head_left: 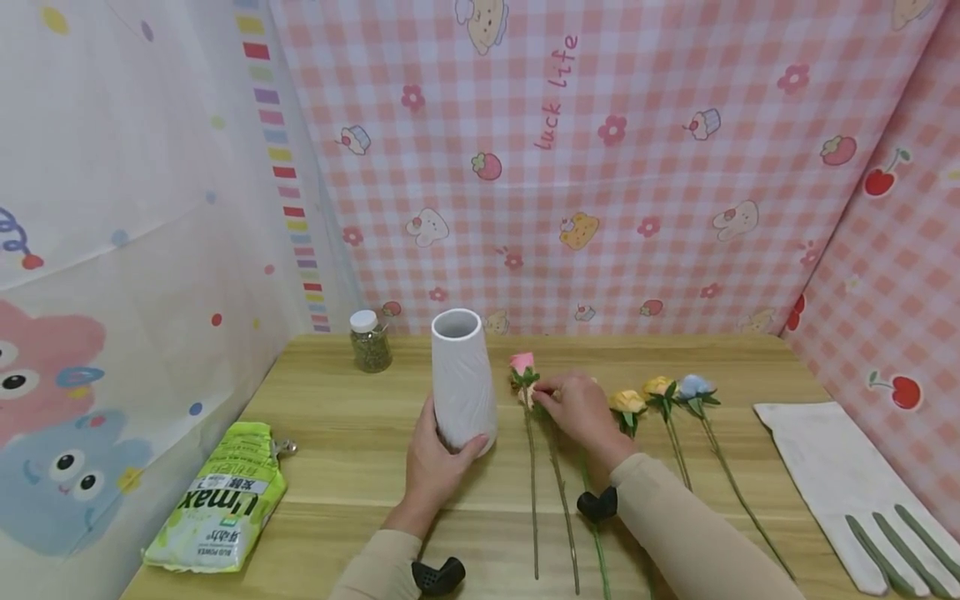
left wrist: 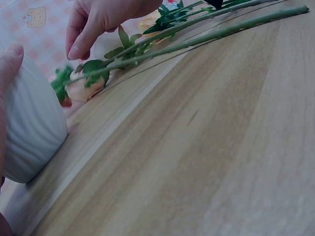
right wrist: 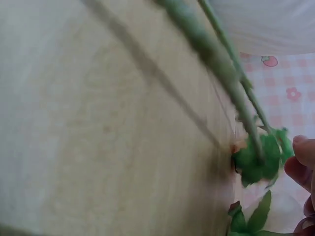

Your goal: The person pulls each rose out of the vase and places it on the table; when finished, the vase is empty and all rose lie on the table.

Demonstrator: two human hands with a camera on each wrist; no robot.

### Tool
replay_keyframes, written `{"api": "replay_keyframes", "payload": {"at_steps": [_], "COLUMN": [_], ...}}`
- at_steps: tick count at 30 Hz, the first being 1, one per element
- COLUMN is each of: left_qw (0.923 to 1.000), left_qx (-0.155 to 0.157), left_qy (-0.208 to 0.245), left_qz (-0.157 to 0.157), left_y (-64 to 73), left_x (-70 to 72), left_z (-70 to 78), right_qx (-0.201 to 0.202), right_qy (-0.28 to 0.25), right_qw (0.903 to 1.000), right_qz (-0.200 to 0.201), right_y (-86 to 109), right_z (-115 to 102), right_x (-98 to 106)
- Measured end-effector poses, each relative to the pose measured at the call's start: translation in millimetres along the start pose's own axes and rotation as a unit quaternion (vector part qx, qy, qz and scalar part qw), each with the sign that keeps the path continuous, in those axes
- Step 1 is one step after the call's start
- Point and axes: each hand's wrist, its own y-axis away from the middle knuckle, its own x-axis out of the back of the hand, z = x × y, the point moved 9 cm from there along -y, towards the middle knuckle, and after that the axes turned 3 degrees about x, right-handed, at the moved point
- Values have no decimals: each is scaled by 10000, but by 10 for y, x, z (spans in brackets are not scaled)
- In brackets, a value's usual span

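Note:
My left hand (head_left: 437,471) grips a white ribbed vase (head_left: 461,375) low on its body, thumb across the front. The vase stands a little tilted, its mouth upward. My right hand (head_left: 579,410) hovers at the heads of a pink rose (head_left: 522,364) and a peach rose (head_left: 528,395). Its thumb and forefinger (left wrist: 81,48) are close together in the left wrist view, with nothing visible between them. Green sepals (right wrist: 258,160) sit beside those fingertips in the right wrist view. Both stems lie on the table, pointing toward me. The right hand partly hides another flower.
Right of the hand lie an orange rose (head_left: 628,402), a yellow rose (head_left: 660,386) and a blue rose (head_left: 696,387). A folded white cloth (head_left: 817,467) is at the right edge. A lidded jar (head_left: 371,346) stands back left, and a clipped green bag (head_left: 221,508) lies front left.

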Motion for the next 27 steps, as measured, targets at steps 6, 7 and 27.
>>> {"api": "replay_keyframes", "payload": {"at_steps": [6, 7, 27], "left_qw": [10000, 10000, 10000], "left_qx": [-5, -1, 40], "left_qy": [3, 16, -71], "left_qz": [-9, -11, 27], "left_y": [-21, -27, -116], "left_x": [3, 9, 42], "left_z": [-12, -19, -129], "right_qx": [51, 46, 63], "right_qy": [-107, -144, -1543], "right_qw": [9999, 9999, 9880], "right_qz": [26, 39, -46], "right_y": [33, 39, 186], "right_z": [-50, -66, -482], "right_x": [105, 137, 207]}}
